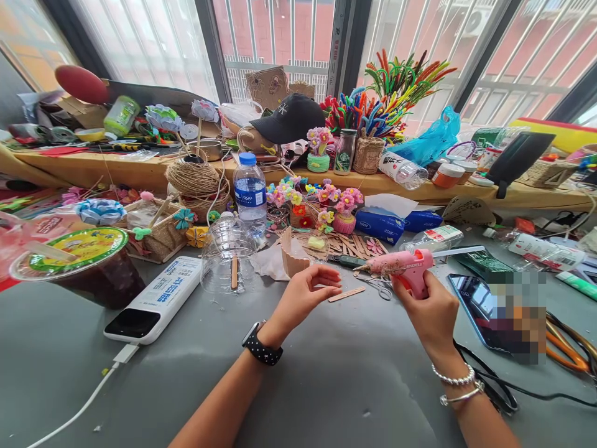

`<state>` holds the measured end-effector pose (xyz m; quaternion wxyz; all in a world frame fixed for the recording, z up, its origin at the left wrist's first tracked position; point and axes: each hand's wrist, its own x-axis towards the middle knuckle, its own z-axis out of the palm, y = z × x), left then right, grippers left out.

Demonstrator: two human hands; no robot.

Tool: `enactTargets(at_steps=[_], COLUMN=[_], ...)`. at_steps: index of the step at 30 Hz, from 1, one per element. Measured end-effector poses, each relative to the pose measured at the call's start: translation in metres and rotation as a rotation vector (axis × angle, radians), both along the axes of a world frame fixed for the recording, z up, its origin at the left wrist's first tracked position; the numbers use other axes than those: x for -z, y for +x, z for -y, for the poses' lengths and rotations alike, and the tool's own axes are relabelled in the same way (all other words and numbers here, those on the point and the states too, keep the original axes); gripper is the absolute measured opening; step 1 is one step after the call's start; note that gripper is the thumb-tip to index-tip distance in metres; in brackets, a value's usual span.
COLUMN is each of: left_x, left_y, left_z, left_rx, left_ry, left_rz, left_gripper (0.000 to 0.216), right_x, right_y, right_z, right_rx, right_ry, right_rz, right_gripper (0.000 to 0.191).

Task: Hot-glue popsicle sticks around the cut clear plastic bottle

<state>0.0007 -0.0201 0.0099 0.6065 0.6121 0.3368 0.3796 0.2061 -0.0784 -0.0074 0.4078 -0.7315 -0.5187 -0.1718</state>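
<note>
My right hand (431, 314) is wrapped round the handle of a pink hot glue gun (396, 264), its nozzle pointing left and a glue stick (459, 251) sticking out of its back. My left hand (305, 295) hovers with curved fingers apart and nothing visible between them. Just right of its fingertips a wooden craft stick (346, 294) lies on the grey table. Beyond the left hand stands a curved piece of brown cardboard (295, 254). To its left is a clear cut plastic bottle (224, 249) with one craft stick (234, 272) upright against its side.
Scissors (381, 289) lie near the nozzle. A white power bank (156, 302) and a lidded drink cup (79, 267) stand left; a phone (480, 311) and a black cable (494, 379) lie right. Behind are a water bottle (250, 193), twine (193, 177) and loose craft sticks (357, 244).
</note>
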Motion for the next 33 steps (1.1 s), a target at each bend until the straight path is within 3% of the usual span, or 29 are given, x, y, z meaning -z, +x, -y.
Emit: enactTargets(at_steps=[13,21,25,33], left_x=[0.0013,-0.0052,-0.0062,-0.0045], left_y=[-0.0032,-0.0027,-0.0029,-0.0032], left_z=[0.0002,-0.0008,0.0003,-0.0008], left_rx=[-0.152,-0.057,-0.039,-0.081], left_ry=[0.086,-0.204,-0.265,-0.106], left_rz=[-0.161,0.023,0.074,0.026], left_gripper=[0.022,0.030,0.031,0.020], right_x=[0.0005,0.0001,0.0008,0.0016], right_y=[0.0009,0.0018,0.0020,0.0018], right_z=[-0.0002,-0.0003,-0.0005,-0.0006], right_rx=[0.008,0.002,0.003,0.004], right_ry=[0.006,0.007,0.006,0.009], right_rz=[0.003,0.000,0.006,0.016], right_gripper=[0.037,0.037,0.036,0.038])
